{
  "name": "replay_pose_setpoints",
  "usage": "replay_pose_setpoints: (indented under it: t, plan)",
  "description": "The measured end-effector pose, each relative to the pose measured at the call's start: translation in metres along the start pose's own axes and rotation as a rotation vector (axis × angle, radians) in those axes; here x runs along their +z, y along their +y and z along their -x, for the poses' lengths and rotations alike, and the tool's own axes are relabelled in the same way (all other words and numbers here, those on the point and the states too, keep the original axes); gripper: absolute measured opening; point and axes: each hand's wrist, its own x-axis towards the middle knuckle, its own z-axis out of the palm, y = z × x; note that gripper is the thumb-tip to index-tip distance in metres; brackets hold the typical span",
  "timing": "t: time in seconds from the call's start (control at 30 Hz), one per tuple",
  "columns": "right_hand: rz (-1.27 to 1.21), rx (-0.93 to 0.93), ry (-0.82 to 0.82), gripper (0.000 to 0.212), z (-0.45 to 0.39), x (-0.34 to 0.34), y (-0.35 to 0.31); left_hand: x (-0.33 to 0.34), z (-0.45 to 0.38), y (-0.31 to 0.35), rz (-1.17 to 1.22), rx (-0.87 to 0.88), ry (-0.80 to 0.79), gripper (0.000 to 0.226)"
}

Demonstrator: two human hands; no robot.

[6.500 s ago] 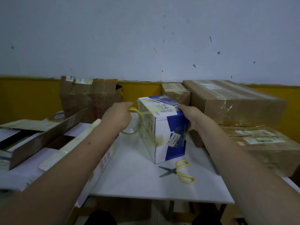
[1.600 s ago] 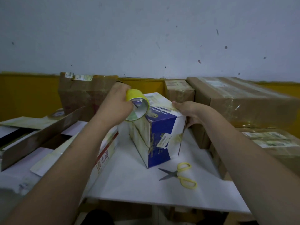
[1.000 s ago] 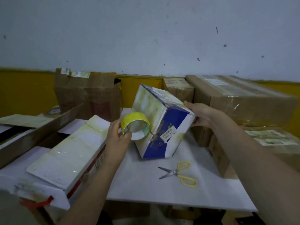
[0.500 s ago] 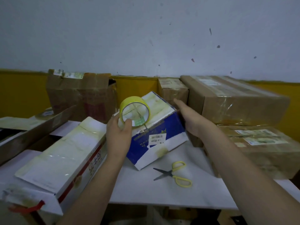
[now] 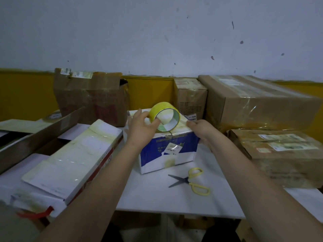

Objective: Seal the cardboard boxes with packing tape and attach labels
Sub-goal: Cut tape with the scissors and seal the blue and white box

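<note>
A blue and white cardboard box (image 5: 167,152) lies flat on the white table (image 5: 157,194), a small label on its front face. My left hand (image 5: 142,130) grips a yellow roll of packing tape (image 5: 165,117) just above the box's top, thumb inside the roll. A strand of tape runs from the roll down to the box's front top edge. My right hand (image 5: 201,131) holds the box's right top corner, fingers curled over the edge.
Yellow-handled scissors (image 5: 191,181) lie open in front of the box. A long white box (image 5: 75,158) sits to the left, with an open brown box (image 5: 90,96) behind it. Taped brown boxes (image 5: 258,103) are stacked at the right and rear.
The blue box has been tipped from a tilted pose down flat onto the table. My left hand and the tape roll moved right, over the box's top.
</note>
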Motion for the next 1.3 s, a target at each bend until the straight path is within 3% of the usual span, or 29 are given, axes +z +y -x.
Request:
replay_pose_setpoints:
  t: [0.1,0.2,0.37,0.47,0.6,0.87,0.97,1.03,1.13,1.3]
  plan:
    - [0.035,0.051,0.003,0.038,0.004,0.001,-0.003,-0.045,0.001,0.002,-0.006,0.057,0.068,0.030]
    - [0.032,0.063,-0.004,0.040,0.006,0.003,-0.005,-0.090,0.006,-0.008,-0.248,0.130,-0.115,0.008]
    - [0.040,0.086,-0.001,0.042,0.010,0.002,-0.004,-0.104,0.006,0.001,-0.478,0.271,-0.230,0.034]
    - [0.040,0.089,0.020,0.043,0.006,0.001,-0.002,-0.119,0.005,-0.003,-0.633,0.272,-0.244,0.012]
    - [0.008,0.084,0.026,0.038,0.000,0.002,0.000,-0.102,0.019,-0.035,-0.849,0.199,-0.303,0.014]
    - [-0.051,0.121,-0.002,0.035,-0.002,-0.019,0.006,-0.047,0.018,-0.032,-0.721,0.119,-0.265,0.039]
    - [-0.155,0.235,-0.080,0.032,0.005,-0.020,0.007,-0.046,0.022,-0.053,-0.495,0.153,-0.225,0.040]
    - [-0.204,0.240,-0.107,0.031,0.007,-0.023,0.009,-0.041,0.035,-0.066,-0.180,0.140,-0.053,0.039]
    - [-0.322,0.210,-0.087,0.032,0.004,-0.031,0.019,-0.027,0.060,-0.067,0.339,-0.071,0.205,0.033]
    - [-0.441,0.211,-0.101,0.032,0.005,-0.021,0.030,-0.001,0.050,-0.033,0.973,-0.413,0.116,0.036]
